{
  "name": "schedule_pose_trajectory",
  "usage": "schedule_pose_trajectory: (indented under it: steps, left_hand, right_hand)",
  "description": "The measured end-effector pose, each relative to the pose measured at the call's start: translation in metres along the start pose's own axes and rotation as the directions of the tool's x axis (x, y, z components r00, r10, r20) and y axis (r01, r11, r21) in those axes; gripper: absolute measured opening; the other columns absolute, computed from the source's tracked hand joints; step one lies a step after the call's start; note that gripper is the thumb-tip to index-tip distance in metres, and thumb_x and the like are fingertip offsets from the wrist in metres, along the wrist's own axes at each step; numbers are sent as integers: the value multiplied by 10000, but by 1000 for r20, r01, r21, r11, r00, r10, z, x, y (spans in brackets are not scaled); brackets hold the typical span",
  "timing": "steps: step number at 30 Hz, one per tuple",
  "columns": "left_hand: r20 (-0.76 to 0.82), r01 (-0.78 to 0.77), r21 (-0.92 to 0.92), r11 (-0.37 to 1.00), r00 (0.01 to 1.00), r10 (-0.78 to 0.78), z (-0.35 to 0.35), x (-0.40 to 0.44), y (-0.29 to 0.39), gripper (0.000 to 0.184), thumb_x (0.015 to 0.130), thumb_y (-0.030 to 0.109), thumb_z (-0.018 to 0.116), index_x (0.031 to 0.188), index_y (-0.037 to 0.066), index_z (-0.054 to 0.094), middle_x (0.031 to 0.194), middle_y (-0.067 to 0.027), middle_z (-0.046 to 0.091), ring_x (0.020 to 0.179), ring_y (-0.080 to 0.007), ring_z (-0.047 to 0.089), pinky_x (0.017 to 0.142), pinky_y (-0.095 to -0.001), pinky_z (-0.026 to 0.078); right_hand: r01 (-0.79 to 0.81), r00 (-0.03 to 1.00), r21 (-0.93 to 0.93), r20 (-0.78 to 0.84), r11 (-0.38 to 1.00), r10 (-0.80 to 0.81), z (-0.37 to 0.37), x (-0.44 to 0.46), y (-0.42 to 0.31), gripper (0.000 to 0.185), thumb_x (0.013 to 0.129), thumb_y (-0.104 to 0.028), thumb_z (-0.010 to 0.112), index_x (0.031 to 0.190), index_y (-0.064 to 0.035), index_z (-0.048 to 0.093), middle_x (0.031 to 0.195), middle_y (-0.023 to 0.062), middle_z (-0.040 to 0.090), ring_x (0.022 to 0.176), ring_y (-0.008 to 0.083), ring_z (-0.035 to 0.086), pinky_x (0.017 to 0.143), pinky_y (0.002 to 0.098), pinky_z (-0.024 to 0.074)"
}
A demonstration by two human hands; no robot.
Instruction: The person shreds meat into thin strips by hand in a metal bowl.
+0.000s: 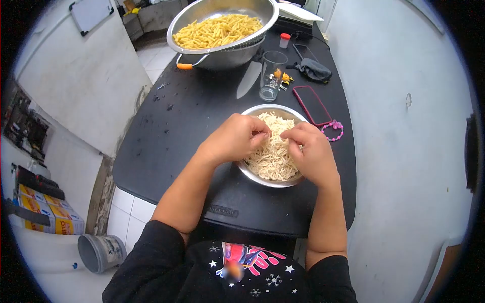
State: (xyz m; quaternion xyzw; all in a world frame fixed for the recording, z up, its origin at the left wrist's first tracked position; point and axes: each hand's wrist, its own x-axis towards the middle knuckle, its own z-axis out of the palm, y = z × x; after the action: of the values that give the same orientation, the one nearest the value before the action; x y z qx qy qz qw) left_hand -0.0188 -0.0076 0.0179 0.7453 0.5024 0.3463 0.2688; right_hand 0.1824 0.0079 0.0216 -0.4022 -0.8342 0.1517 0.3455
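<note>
A metal bowl point(277, 183) near the front of the black table is filled with pale, stringy shreds point(273, 160) that look like shredded chicken. Over the bowl's left side, my left hand point(236, 137) is closed with its fingers curled in a pinch. My right hand point(312, 151) comes in from the other side, thumb and fingers pinched just above the shreds. A small gap separates the two hands. Whatever sits between the fingertips is too small or hidden to make out.
Behind the bowl are a drinking glass point(273, 76), a knife point(249, 80), a pink-edged phone point(312, 105) and a beaded bracelet point(333, 131). A large colander point(174, 38) of cut yellow pasta or fries stands at the back left. A grey bucket point(102, 252) is on the floor.
</note>
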Motion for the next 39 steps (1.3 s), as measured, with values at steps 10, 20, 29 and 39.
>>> schedule_pose_trajectory:
  steps: [10,20,29,39]
  left_hand:
    - [-93,63,-81,995,993,-70,-1,3,-9,157,775,30,646,928,7,673,831,-123,674,734,-160,629,691,-287,495]
    - [-26,115,-590,799,987,-161,16,6,0,159,814,97,681,933,-7,662,816,-22,655,678,-46,564,603,-196,462]
    - [-113,83,-564,821,978,-176,19,7,3,121,817,101,686,860,-3,640,750,15,621,635,-26,526,548,-184,430]
    - [-161,30,-577,816,975,-150,23,7,1,125,790,77,706,864,-19,674,803,-22,659,731,-58,574,660,-212,476]
  right_hand:
    - [297,932,-219,278,930,-232,26,-1,-3,91,695,-95,651,779,-62,661,771,104,526,820,276,561,716,392,464]
    - [-366,921,706,177,607,348,12,9,7,152,837,-121,652,889,20,667,711,11,633,613,56,553,553,209,443]
    - [-353,930,626,153,696,334,12,7,2,145,821,-93,662,888,35,677,748,20,643,635,68,564,575,219,443]
    - [-100,993,332,-22,938,113,15,5,-6,130,802,-77,634,881,22,664,755,153,601,674,261,588,614,344,446]
